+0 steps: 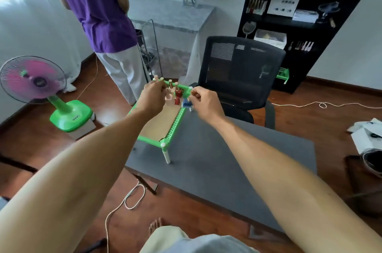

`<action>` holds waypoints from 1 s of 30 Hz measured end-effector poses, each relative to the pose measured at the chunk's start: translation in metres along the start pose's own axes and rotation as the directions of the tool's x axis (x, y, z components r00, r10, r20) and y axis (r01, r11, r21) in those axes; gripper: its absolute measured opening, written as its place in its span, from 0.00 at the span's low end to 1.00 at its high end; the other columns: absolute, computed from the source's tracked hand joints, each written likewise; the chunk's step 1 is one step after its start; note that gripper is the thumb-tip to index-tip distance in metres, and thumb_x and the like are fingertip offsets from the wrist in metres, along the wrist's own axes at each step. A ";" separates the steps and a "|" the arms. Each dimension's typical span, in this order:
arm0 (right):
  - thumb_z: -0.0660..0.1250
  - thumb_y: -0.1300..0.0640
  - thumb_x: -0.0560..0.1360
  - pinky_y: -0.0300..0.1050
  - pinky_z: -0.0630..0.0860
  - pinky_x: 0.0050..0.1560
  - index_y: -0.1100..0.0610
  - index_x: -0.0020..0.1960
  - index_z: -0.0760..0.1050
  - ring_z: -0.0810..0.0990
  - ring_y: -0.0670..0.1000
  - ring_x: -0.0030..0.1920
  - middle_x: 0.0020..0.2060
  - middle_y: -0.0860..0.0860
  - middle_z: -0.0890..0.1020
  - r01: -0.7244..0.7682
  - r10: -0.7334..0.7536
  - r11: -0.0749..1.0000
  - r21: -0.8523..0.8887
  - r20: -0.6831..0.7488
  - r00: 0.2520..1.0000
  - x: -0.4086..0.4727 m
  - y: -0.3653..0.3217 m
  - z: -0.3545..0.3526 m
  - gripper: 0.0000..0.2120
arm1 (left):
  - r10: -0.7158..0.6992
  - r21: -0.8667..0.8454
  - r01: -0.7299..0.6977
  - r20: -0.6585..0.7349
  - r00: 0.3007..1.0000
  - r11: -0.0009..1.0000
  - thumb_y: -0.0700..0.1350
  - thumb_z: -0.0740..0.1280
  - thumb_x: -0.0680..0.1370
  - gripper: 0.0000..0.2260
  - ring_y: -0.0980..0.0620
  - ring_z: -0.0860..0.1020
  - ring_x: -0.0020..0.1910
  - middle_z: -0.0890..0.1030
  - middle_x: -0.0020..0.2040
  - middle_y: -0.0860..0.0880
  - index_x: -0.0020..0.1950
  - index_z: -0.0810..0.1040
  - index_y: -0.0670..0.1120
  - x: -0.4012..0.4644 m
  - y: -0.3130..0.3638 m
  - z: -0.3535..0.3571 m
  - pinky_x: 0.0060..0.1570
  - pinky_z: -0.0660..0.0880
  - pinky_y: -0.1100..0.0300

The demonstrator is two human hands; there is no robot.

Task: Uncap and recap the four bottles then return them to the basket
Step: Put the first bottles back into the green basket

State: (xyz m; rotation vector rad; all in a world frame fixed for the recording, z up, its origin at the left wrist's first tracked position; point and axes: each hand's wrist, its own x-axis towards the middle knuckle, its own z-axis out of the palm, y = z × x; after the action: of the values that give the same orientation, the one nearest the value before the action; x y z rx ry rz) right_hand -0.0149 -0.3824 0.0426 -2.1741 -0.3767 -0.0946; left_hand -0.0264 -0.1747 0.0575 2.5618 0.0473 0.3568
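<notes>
A green basket on short white legs stands on the far left corner of the dark grey table. Several small bottles with gold caps crowd its far end, among them a pink bottle and red ones. My left hand reaches in there, fingers curled round the top of the pink bottle. A blue bottle sits at the basket's right rim. Just above it my right hand pinches a small gold cap between thumb and forefinger.
A black mesh office chair stands right behind the table's far edge. A person in a purple shirt stands at the back left. A green and pink fan is on the floor to the left, and cords lie on the wooden floor.
</notes>
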 end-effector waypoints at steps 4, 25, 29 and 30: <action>0.66 0.59 0.80 0.59 0.79 0.43 0.62 0.44 0.78 0.82 0.60 0.38 0.36 0.57 0.83 0.016 -0.016 1.000 0.005 0.001 1.000 0.024 -0.022 0.039 0.09 | 0.019 0.048 -0.019 0.006 1.000 0.999 0.38 0.62 0.79 0.08 0.42 0.76 0.45 0.80 0.45 0.43 0.44 0.80 0.42 0.018 -0.041 -0.021 0.45 0.74 0.50; 0.67 0.59 0.82 0.58 0.81 0.43 0.58 0.47 0.80 0.84 0.57 0.40 0.39 0.56 0.84 -0.196 0.193 0.966 -0.169 -0.034 0.981 0.090 -0.034 0.158 0.06 | 0.196 0.012 -0.207 0.279 0.940 0.978 0.36 0.63 0.80 0.06 0.43 0.77 0.43 0.74 0.48 0.45 0.51 0.79 0.43 0.090 -0.143 -0.002 0.48 0.77 0.45; 0.66 0.60 0.82 0.59 0.81 0.43 0.61 0.48 0.80 0.84 0.58 0.40 0.40 0.57 0.84 -0.199 0.194 0.963 -0.181 -0.043 0.980 0.100 -0.034 0.161 0.07 | 0.210 0.026 -0.225 0.261 0.942 0.974 0.37 0.63 0.81 0.05 0.42 0.76 0.42 0.73 0.47 0.46 0.51 0.79 0.42 0.099 -0.145 0.002 0.45 0.77 0.46; 0.65 0.60 0.82 0.59 0.81 0.43 0.61 0.48 0.80 0.83 0.59 0.40 0.40 0.58 0.84 -0.197 0.192 0.963 -0.186 -0.044 0.980 0.102 -0.035 0.161 0.07 | 0.216 0.029 -0.230 0.254 0.943 0.973 0.37 0.64 0.81 0.04 0.42 0.76 0.42 0.72 0.47 0.46 0.51 0.78 0.42 0.101 -0.145 0.002 0.44 0.77 0.46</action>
State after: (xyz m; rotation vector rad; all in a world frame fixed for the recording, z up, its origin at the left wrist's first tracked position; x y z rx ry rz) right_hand 0.0598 -0.2098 -0.0049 -2.3837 -0.1420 -0.0507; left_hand 0.0770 -0.0417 0.0035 2.6560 -0.3332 0.1140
